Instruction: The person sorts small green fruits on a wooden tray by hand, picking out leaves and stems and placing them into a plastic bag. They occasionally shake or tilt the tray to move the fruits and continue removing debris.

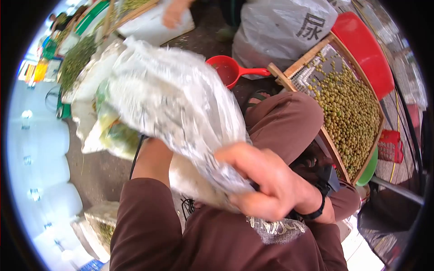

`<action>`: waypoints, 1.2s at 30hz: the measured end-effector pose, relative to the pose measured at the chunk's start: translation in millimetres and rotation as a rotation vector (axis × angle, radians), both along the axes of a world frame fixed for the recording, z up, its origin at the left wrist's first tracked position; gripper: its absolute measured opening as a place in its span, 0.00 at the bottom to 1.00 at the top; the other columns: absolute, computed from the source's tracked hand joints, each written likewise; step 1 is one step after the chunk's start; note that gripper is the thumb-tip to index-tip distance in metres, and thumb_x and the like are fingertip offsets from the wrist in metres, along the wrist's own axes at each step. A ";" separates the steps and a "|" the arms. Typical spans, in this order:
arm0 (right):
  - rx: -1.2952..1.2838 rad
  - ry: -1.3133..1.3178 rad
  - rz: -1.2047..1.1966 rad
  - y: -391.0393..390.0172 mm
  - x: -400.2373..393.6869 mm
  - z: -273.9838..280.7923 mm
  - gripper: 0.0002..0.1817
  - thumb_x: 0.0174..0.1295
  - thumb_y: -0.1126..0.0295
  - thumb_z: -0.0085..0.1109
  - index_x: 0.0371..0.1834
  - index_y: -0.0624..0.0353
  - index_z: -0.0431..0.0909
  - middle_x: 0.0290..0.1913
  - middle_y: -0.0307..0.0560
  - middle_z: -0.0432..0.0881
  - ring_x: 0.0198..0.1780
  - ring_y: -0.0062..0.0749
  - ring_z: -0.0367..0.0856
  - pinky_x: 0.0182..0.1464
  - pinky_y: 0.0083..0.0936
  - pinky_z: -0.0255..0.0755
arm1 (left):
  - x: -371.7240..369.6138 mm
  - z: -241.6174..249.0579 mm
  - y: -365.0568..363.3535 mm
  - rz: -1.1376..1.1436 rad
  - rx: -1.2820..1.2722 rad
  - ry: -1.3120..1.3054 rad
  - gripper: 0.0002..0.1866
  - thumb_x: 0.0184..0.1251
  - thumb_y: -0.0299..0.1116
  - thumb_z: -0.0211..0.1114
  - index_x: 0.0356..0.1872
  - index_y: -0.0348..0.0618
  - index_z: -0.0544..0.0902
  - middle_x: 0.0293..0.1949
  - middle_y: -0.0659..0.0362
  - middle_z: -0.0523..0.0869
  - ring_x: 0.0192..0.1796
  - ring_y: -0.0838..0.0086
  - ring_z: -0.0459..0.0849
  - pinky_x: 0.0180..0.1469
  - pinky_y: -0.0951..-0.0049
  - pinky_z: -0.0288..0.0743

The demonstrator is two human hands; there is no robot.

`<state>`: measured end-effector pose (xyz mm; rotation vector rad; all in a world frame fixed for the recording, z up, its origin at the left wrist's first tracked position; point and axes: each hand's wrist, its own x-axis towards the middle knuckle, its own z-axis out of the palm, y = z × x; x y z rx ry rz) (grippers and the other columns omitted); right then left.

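My right hand [266, 183] is closed on the gathered edge of a large white plastic bag [167, 90], just above my lap. The bag is spread out across the middle of the view, creased and somewhat blurred. My left forearm reaches up behind the bag, which hides my left hand and its fingers. Beside the bag on the left is a clear bag [115, 133] with green and yellow contents that I cannot make out.
A wooden-framed tray [325, 128] of small round greenish fruits lies at the right. Near my foot is a red dipper [226, 70], before a stuffed white sack [280, 34]. Another person's hand [175, 16] shows at the top. A red basin [366, 54] stands behind the tray.
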<state>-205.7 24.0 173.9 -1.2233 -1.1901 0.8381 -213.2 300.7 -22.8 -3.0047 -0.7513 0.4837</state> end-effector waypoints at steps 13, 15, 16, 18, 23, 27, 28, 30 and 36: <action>-0.114 0.187 -0.151 -33.8 64.4 -17.1 0.25 0.49 0.75 0.52 0.54 0.68 0.66 0.38 0.58 0.78 0.34 0.51 0.79 0.37 0.33 0.74 | 66.3 -71.0 100.6 0.126 -0.094 0.049 0.47 0.47 0.62 0.62 0.65 0.41 0.62 0.63 0.40 0.64 0.66 0.53 0.63 0.65 0.60 0.55; -0.136 0.132 -0.199 -21.6 72.9 -15.2 0.24 0.48 0.75 0.54 0.52 0.67 0.68 0.38 0.58 0.78 0.34 0.49 0.79 0.37 0.31 0.74 | 59.6 -66.7 112.5 0.111 -0.131 -0.011 0.48 0.47 0.63 0.61 0.65 0.41 0.61 0.63 0.40 0.64 0.66 0.52 0.62 0.66 0.59 0.55; -0.121 0.093 -0.233 -15.7 74.5 -15.1 0.24 0.48 0.75 0.54 0.52 0.67 0.68 0.38 0.58 0.78 0.34 0.49 0.80 0.37 0.30 0.74 | 54.8 -65.2 117.2 0.108 -0.158 -0.044 0.48 0.47 0.63 0.61 0.65 0.41 0.61 0.63 0.40 0.64 0.66 0.52 0.62 0.66 0.59 0.55; -0.201 0.000 -0.331 -9.1 76.0 -12.7 0.24 0.47 0.75 0.55 0.51 0.67 0.69 0.37 0.55 0.78 0.34 0.42 0.80 0.37 0.27 0.72 | 46.2 -57.6 124.3 0.094 -0.231 -0.113 0.49 0.47 0.64 0.61 0.66 0.41 0.61 0.64 0.40 0.63 0.66 0.51 0.62 0.66 0.58 0.54; -0.228 0.212 -0.444 2.8 66.7 -9.4 0.22 0.47 0.74 0.51 0.49 0.68 0.70 0.36 0.43 0.77 0.39 0.23 0.74 0.41 0.19 0.68 | 44.7 -15.7 118.5 0.056 -0.504 -0.247 0.50 0.46 0.66 0.60 0.66 0.42 0.60 0.64 0.39 0.62 0.67 0.50 0.61 0.67 0.56 0.53; -0.167 0.223 -0.495 0.9 58.5 -9.4 0.22 0.48 0.74 0.51 0.49 0.69 0.70 0.39 0.42 0.77 0.41 0.21 0.73 0.43 0.18 0.67 | 43.0 9.5 87.1 0.060 -0.836 -0.100 0.51 0.46 0.68 0.59 0.67 0.42 0.59 0.64 0.38 0.62 0.67 0.49 0.60 0.67 0.55 0.52; -0.133 0.338 -0.532 0.9 54.7 -11.7 0.22 0.49 0.74 0.50 0.49 0.70 0.70 0.39 0.43 0.77 0.41 0.21 0.73 0.44 0.18 0.67 | 44.8 3.9 73.9 0.024 -0.755 -0.119 0.56 0.41 0.73 0.58 0.67 0.43 0.58 0.64 0.39 0.63 0.66 0.48 0.62 0.67 0.50 0.50; -0.138 0.334 -0.528 0.9 49.2 -10.7 0.22 0.49 0.74 0.51 0.49 0.70 0.70 0.40 0.43 0.77 0.41 0.21 0.73 0.44 0.18 0.67 | 29.8 25.8 14.8 0.079 -0.269 0.187 0.57 0.37 0.72 0.63 0.67 0.46 0.58 0.68 0.40 0.54 0.69 0.42 0.51 0.65 0.41 0.47; -0.283 0.213 -0.475 1.7 43.5 -0.4 0.21 0.47 0.76 0.53 0.48 0.70 0.70 0.39 0.44 0.76 0.41 0.22 0.72 0.44 0.19 0.67 | -47.2 -165.7 44.6 0.104 -0.511 -0.455 0.56 0.33 0.66 0.71 0.66 0.49 0.60 0.69 0.47 0.53 0.69 0.42 0.48 0.62 0.32 0.46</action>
